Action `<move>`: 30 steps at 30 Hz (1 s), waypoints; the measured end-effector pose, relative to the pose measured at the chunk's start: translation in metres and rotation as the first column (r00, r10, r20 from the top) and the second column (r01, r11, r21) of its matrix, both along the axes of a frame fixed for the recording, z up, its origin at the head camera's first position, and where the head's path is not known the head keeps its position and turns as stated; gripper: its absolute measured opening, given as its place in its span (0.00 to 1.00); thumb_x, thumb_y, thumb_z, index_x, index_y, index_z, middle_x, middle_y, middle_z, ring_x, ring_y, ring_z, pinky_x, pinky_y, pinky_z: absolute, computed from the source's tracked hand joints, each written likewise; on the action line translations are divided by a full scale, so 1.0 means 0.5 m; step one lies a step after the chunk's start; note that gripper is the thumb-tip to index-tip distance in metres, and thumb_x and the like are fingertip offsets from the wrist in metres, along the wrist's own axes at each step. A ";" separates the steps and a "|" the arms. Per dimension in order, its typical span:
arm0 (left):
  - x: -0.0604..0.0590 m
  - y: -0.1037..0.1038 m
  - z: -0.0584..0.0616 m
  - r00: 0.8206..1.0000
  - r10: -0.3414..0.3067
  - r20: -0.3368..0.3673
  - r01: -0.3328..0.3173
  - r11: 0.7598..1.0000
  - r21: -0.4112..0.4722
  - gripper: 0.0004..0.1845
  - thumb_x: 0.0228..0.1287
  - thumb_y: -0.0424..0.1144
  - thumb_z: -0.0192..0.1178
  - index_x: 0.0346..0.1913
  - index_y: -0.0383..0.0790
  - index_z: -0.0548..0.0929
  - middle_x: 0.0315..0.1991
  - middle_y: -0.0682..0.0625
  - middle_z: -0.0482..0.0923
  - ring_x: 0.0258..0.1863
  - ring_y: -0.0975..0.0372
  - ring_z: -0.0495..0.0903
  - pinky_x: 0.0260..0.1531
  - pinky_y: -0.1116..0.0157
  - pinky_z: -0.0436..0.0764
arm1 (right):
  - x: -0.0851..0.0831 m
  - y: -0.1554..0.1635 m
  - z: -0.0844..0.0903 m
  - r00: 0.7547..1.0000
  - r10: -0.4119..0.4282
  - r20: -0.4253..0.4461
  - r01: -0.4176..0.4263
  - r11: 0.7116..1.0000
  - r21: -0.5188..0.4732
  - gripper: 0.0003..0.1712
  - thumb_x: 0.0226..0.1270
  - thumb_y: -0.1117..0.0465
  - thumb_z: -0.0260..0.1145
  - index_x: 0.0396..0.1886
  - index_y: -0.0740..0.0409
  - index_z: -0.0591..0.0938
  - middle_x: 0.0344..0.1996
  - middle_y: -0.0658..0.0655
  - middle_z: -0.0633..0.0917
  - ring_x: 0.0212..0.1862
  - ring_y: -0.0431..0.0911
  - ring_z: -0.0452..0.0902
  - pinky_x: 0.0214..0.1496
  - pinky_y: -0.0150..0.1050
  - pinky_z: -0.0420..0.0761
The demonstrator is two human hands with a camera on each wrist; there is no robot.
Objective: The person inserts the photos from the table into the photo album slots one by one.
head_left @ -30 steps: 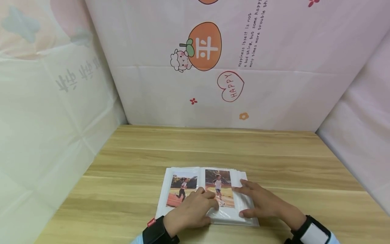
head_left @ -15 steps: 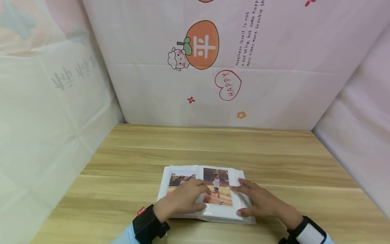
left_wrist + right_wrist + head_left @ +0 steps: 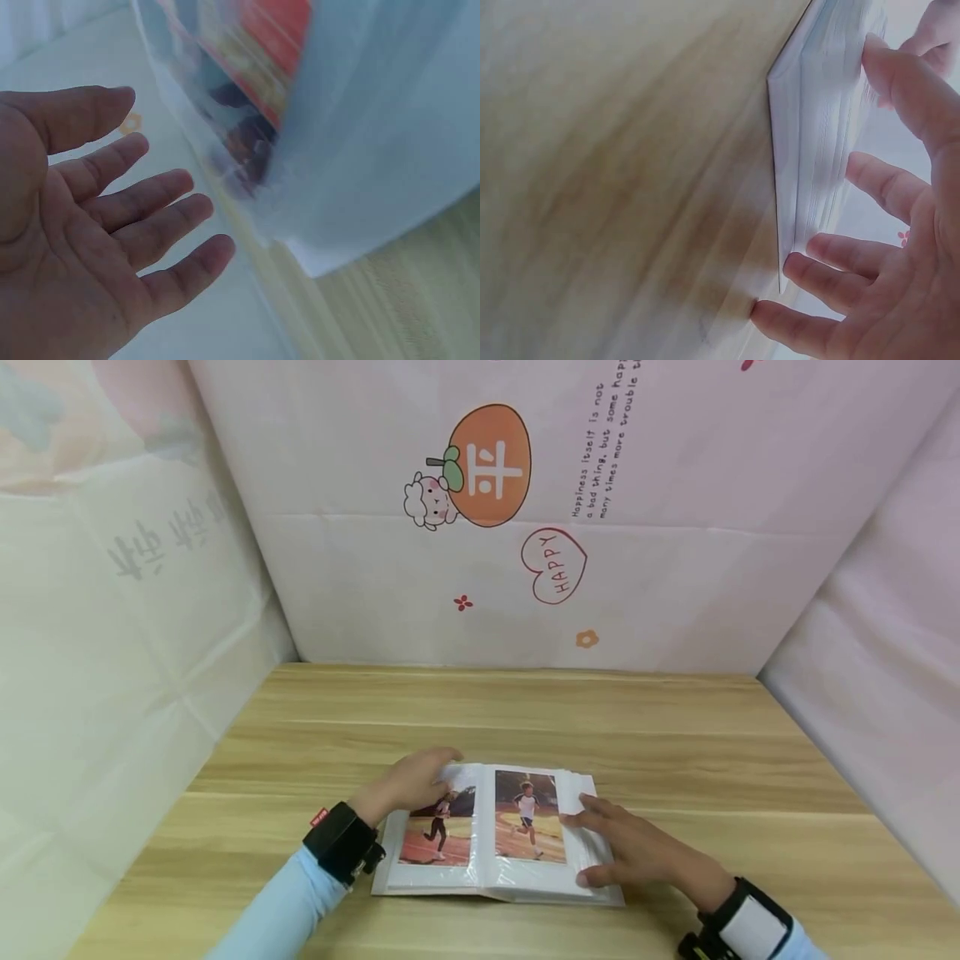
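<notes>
Lying open near the front edge of the wooden table (image 3: pixel 675 735), the photo album (image 3: pixel 491 835) runs left to right between your hands; your left hand (image 3: pixel 408 781) rests spread at its far-left corner, your right hand (image 3: pixel 637 852) flat on the right pages, neither gripping.

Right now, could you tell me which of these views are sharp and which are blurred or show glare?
Head view: evenly lit and sharp, faint glare on the plastic sleeves of the white open photo album. Left wrist view: the open left hand is fairly sharp, the album page beside it smeared by blur. Right wrist view: soft; the light wooden table is streaked, and the right hand lies on the page edges.
</notes>
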State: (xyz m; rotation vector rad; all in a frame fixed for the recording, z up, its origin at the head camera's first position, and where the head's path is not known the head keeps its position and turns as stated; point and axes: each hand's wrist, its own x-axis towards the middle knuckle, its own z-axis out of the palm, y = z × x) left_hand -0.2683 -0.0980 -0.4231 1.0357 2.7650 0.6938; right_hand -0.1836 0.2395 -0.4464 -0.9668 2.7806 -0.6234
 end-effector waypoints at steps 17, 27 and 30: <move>-0.050 -0.047 -0.047 0.989 0.134 0.070 -0.141 0.985 0.103 0.07 0.61 0.28 0.55 0.40 0.38 0.81 0.39 0.46 0.79 0.41 0.54 0.77 0.44 0.55 0.75 | 0.003 -0.005 0.001 1.000 0.001 0.018 -0.001 1.000 -0.009 0.42 0.54 0.37 0.64 0.62 0.59 0.71 0.62 0.77 0.60 0.60 0.71 0.57 0.53 0.65 0.64; -0.063 -0.068 -0.051 0.981 0.165 0.102 -0.172 0.983 0.070 0.06 0.61 0.33 0.57 0.38 0.36 0.82 0.34 0.49 0.78 0.33 0.58 0.75 0.36 0.60 0.76 | 0.002 0.001 -0.001 1.000 0.000 0.031 0.000 1.000 -0.001 0.43 0.54 0.36 0.64 0.63 0.58 0.71 0.63 0.75 0.60 0.61 0.70 0.57 0.53 0.64 0.64; -0.069 -0.076 -0.054 0.981 0.150 0.120 -0.162 0.981 0.104 0.05 0.61 0.34 0.58 0.33 0.37 0.82 0.30 0.51 0.76 0.28 0.61 0.73 0.30 0.62 0.74 | 0.003 0.003 -0.001 0.999 -0.004 0.039 0.004 1.000 -0.002 0.43 0.54 0.36 0.64 0.63 0.58 0.71 0.64 0.75 0.59 0.61 0.70 0.56 0.53 0.64 0.64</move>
